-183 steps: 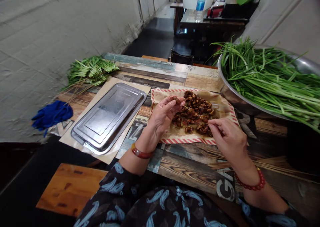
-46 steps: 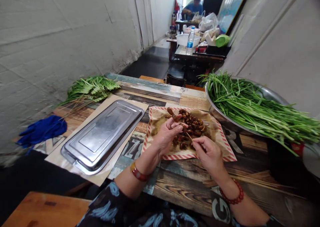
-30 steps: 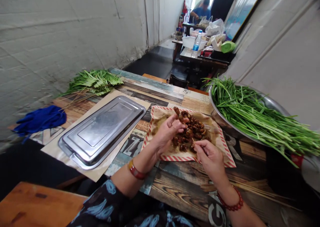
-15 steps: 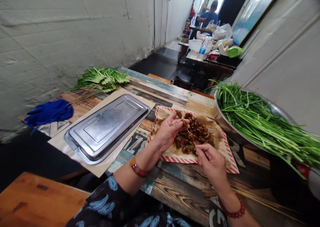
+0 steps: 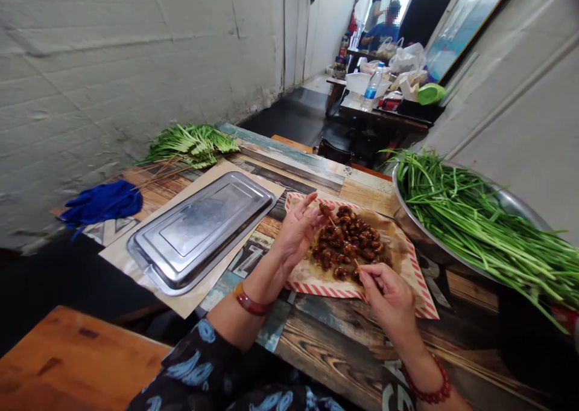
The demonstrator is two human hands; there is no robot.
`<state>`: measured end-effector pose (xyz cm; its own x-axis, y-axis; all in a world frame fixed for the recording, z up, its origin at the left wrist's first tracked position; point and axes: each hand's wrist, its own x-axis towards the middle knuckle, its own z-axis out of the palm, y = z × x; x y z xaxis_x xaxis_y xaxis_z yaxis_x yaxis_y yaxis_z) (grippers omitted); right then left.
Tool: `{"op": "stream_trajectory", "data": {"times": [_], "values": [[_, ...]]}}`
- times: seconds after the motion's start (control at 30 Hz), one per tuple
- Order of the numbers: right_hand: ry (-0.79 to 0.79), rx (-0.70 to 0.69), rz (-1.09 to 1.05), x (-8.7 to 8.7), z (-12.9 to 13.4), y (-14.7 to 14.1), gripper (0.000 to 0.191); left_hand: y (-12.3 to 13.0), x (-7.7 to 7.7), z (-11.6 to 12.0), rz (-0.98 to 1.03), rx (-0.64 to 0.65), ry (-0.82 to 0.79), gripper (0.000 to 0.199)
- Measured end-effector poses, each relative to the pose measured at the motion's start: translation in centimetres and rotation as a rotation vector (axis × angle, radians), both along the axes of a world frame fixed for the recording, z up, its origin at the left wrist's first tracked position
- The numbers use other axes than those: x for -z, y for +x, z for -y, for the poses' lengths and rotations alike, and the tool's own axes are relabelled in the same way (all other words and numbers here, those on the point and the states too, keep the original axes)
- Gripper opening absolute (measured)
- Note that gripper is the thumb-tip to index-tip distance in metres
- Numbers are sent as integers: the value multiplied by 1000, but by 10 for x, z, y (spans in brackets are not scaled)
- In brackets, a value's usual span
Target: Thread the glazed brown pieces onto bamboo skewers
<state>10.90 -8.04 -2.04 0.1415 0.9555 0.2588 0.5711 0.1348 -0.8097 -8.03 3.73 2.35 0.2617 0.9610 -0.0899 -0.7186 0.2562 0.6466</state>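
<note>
Glossy dark-brown food pieces, their exact kind unclear, lie heaped on a stained paper sheet with a red-striped border. My left hand is over the sheet's left side, index finger raised. Its other fingers hold one brown piece, with a bit of thin stick showing below it. At the near edge of the heap, my right hand pinches a thin wooden skewer between thumb and fingers. Whether both stick parts are one skewer I cannot tell, as the brown pieces behind blend with it.
Left of the sheet, a metal tray lies on brown paper. Beyond are skewered green leaves and blue gloves. A metal bowl of long green stalks stands right. People sit and stand behind a far table.
My left hand has opened somewhat, its index finger lifting away from the brown piece. My right hand keeps its pinch on the skewer. The whole view has shifted slightly.
</note>
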Motion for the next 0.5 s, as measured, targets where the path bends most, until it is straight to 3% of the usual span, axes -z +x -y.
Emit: {"op": "stream_trajectory", "data": {"times": [0.23,0.5], "values": [[57,-17,76,-3,0,-2,19,-1,6,1,-23,26,-23,37],[-5,-19,44,4,1,-1,20,-1,3,2,-45,-35,32,30]]}}
